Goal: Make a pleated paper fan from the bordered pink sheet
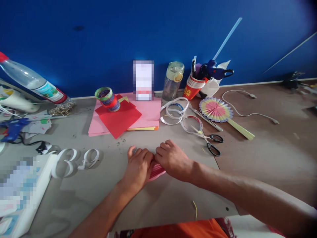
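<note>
Both my hands press down side by side on a pleated pink paper (156, 171) lying on the grey table (99, 185). My left hand (137, 166) has its fingers curled over the left part of the folds. My right hand (171, 158) has its fingers bent and pinched on the right part. Only a small pink ribbed edge shows beneath the hands; the paper's remaining area is hidden.
Behind the hands lie a stack of pink and red sheets (123, 117), a tape roll (108, 98), scissors (210, 140), tape rings (176, 110), a folded paper fan (217, 109), a cup of tools (195, 86), a jar (173, 81). A plastic bottle (34, 82) and glue gun (13, 129) are at left.
</note>
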A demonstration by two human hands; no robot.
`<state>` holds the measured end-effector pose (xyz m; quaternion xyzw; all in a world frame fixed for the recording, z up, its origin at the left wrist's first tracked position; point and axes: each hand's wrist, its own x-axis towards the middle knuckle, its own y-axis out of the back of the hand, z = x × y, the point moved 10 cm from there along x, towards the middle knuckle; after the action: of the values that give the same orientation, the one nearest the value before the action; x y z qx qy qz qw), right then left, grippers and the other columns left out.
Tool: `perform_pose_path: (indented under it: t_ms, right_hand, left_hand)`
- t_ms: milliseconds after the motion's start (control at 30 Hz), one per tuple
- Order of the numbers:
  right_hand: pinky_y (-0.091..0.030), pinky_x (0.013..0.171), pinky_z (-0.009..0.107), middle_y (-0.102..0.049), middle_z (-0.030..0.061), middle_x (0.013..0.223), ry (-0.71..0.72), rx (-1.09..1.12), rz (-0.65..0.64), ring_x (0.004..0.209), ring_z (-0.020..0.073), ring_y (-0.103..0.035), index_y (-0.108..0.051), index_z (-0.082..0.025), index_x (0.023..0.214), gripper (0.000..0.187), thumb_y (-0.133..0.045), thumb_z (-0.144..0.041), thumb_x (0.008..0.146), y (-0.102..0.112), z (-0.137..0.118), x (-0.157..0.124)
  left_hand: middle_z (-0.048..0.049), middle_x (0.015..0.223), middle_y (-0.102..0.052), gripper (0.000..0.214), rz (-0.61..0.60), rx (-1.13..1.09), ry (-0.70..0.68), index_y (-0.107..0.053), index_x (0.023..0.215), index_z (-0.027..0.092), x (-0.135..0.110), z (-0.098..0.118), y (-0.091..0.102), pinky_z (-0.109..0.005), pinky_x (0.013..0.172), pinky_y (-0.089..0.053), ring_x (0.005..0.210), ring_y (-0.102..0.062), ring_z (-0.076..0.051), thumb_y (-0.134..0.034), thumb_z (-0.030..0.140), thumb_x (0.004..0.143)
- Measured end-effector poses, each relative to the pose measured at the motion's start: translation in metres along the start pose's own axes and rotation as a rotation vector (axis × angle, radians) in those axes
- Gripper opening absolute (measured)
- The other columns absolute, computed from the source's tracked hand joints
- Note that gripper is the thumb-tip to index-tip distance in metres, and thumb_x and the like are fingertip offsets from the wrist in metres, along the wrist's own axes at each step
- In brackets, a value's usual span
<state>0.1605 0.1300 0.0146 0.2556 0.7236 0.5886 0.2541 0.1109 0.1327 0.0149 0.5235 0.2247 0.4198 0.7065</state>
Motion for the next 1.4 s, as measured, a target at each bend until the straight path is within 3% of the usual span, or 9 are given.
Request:
perform_pose_path:
  t_ms: [200,500,600,700,833,1033,1233,1300,1400]
  right_hand:
    - [-0.033,0.075,0.031,-0.058,0.0086,0.097,-0.161,0.204,-0.007,0.088,0.0199,-0.048,-0.059,-0.015,0.094,0.013,-0.053,-0.024,0.089,0.002,0.024,-0.019]
    - [-0.033,0.071,0.032,-0.058,0.0078,0.087,-0.071,0.185,0.066,0.081,0.0193,-0.047,-0.058,-0.016,0.08,0.013,-0.047,-0.012,0.088,0.002,0.013,-0.024]
    - [-0.037,0.073,0.031,-0.06,0.0078,0.088,-0.133,0.383,0.11,0.081,0.0189,-0.05,-0.059,-0.014,0.088,0.007,-0.054,-0.011,0.083,0.003,0.022,-0.026]
    - [-0.041,0.075,0.029,-0.061,0.0071,0.09,-0.272,0.606,0.139,0.081,0.0174,-0.054,-0.06,-0.012,0.099,0.021,-0.059,-0.007,0.079,0.004,0.041,-0.033]
    - [-0.042,0.073,0.027,-0.063,0.0051,0.087,-0.327,0.72,0.125,0.079,0.0164,-0.056,-0.063,-0.015,0.093,0.017,-0.059,-0.005,0.079,0.005,0.049,-0.039]
    - [-0.041,0.074,0.031,-0.064,0.007,0.087,-0.209,0.522,0.216,0.08,0.0185,-0.055,-0.062,-0.014,0.095,0.013,-0.055,-0.01,0.084,0.024,0.038,-0.037]
    - [-0.036,0.08,0.036,-0.064,0.0087,0.096,-0.118,0.081,0.614,0.089,0.0205,-0.051,-0.059,-0.016,0.098,0.016,-0.047,-0.01,0.089,0.061,0.027,-0.045]
    - [-0.035,0.084,0.037,-0.064,0.0084,0.098,-0.103,0.009,0.685,0.095,0.0213,-0.05,-0.058,-0.017,0.099,0.017,-0.047,-0.009,0.089,0.062,0.024,-0.049]
    - [-0.035,0.089,0.038,-0.063,0.0089,0.1,-0.113,-0.001,0.665,0.102,0.0223,-0.049,-0.058,-0.018,0.101,0.019,-0.047,-0.01,0.088,0.052,0.024,-0.05]
  left_hand:
    - [-0.0015,0.08,-0.06,0.011,-0.041,-0.016,-0.018,-0.06,0.088,0.024,-0.001,-0.001,-0.002,-0.047,0.097,-0.024,0.08,-0.054,-0.021,-0.051,0.019,0.087]
    - [0.0014,0.08,-0.059,0.024,-0.087,0.004,-0.055,-0.064,0.085,0.025,0.0,0.003,0.0,-0.049,0.104,-0.016,0.08,-0.054,-0.016,-0.045,0.011,0.089]
    - [0.0017,0.081,-0.061,0.025,-0.096,-0.004,-0.051,-0.064,0.084,0.025,0.0,0.003,0.001,-0.049,0.105,-0.017,0.081,-0.055,-0.016,-0.043,0.013,0.091]
    - [0.0016,0.083,-0.063,0.021,-0.088,-0.039,-0.035,-0.064,0.087,0.025,0.0,0.001,0.002,-0.049,0.104,-0.019,0.082,-0.057,-0.016,-0.044,0.019,0.093]
    - [0.002,0.083,-0.066,0.02,-0.042,-0.085,-0.014,-0.061,0.086,0.022,0.001,0.0,0.007,-0.049,0.107,-0.016,0.08,-0.059,-0.014,-0.043,0.019,0.094]
    - [0.0031,0.08,-0.068,0.014,0.099,-0.059,-0.048,-0.056,0.089,0.021,0.0,0.005,0.027,-0.049,0.111,-0.01,0.078,-0.062,-0.013,-0.044,0.014,0.092]
    - [0.0028,0.087,-0.071,0.022,0.463,0.192,-0.129,-0.057,0.099,0.022,-0.013,0.019,0.067,-0.045,0.113,-0.001,0.087,-0.064,-0.012,-0.053,0.006,0.085]
    - [0.0036,0.088,-0.071,0.024,0.486,0.268,-0.154,-0.058,0.1,0.023,-0.016,0.024,0.065,-0.044,0.113,0.004,0.089,-0.064,-0.012,-0.054,0.006,0.085]
    - [0.0029,0.089,-0.07,0.02,0.42,0.306,-0.163,-0.06,0.099,0.024,-0.016,0.027,0.053,-0.044,0.114,0.003,0.091,-0.063,-0.013,-0.052,0.009,0.087]
